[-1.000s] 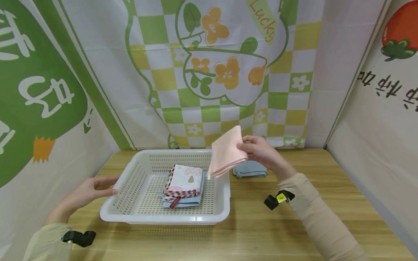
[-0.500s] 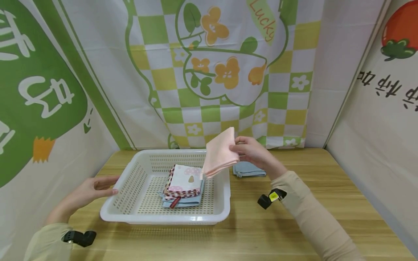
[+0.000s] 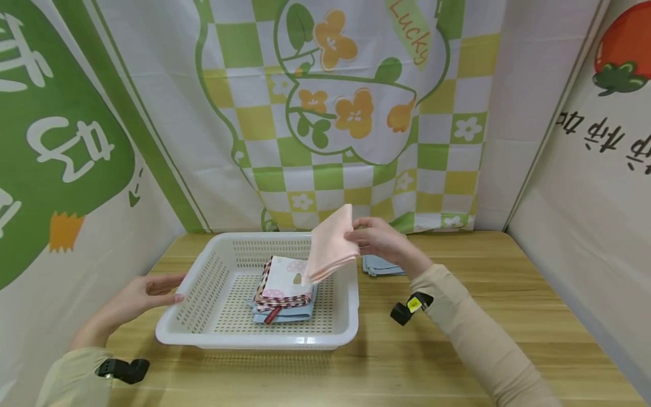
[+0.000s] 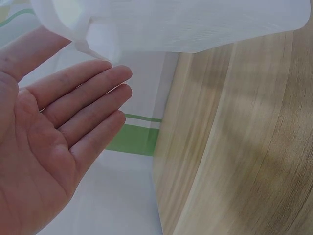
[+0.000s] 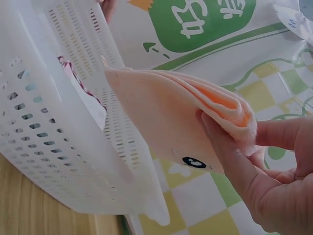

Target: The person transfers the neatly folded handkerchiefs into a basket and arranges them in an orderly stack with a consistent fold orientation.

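Observation:
My right hand [image 3: 381, 240] pinches a folded pink towel [image 3: 331, 243] between thumb and fingers, above the right side of a white plastic basket [image 3: 254, 341]. In the right wrist view the pink towel [image 5: 156, 103] shows its folded layers and a small dark printed mark. A stack of folded cloths [image 3: 289, 280] lies in the basket, a white patterned one on top, checked edges and light blue cloth beneath. At the basket's left rim is my left hand [image 3: 127, 302]; its fingers [image 4: 93, 93] look straight in the left wrist view, with the thumb by the rim.
Behind my right hand a folded blue cloth [image 3: 378, 265] lies on the wooden table [image 3: 432, 356], partly hidden. Printed fabric hangs [image 3: 330, 186] close along the table's back edge, with more on both sides.
My right hand has moved left and slightly down with the pink towel, from beside the basket's right rim to over its inside. The left hand and basket stay put.

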Motion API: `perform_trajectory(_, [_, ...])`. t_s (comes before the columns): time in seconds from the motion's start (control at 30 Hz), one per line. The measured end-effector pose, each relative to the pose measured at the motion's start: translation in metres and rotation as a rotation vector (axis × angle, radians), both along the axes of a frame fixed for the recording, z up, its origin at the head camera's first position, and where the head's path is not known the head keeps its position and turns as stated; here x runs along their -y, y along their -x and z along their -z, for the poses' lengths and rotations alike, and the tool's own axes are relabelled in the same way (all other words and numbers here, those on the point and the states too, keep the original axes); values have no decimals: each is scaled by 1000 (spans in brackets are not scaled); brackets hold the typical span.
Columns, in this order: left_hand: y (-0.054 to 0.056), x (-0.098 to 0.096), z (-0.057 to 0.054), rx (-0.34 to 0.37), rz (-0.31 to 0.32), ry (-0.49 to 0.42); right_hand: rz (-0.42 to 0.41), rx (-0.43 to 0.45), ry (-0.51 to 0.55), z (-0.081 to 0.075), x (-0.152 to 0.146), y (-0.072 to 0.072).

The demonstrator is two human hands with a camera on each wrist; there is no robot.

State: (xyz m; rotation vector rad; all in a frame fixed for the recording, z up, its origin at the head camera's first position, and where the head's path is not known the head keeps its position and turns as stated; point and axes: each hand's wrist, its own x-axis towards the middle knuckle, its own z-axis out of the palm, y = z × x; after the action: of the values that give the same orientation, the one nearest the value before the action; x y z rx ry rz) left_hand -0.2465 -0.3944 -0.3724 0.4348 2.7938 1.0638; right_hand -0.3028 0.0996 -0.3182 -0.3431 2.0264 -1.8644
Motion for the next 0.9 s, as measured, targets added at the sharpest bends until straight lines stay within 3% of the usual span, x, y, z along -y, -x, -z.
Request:
perform_trajectory(0.6, [0, -1, -2, 2, 0, 12, -36, 20, -20, 5, 26, 4])
perform_trajectory(0.9, [0, -1, -1, 12, 5, -4, -66, 70, 23, 5, 40, 4])
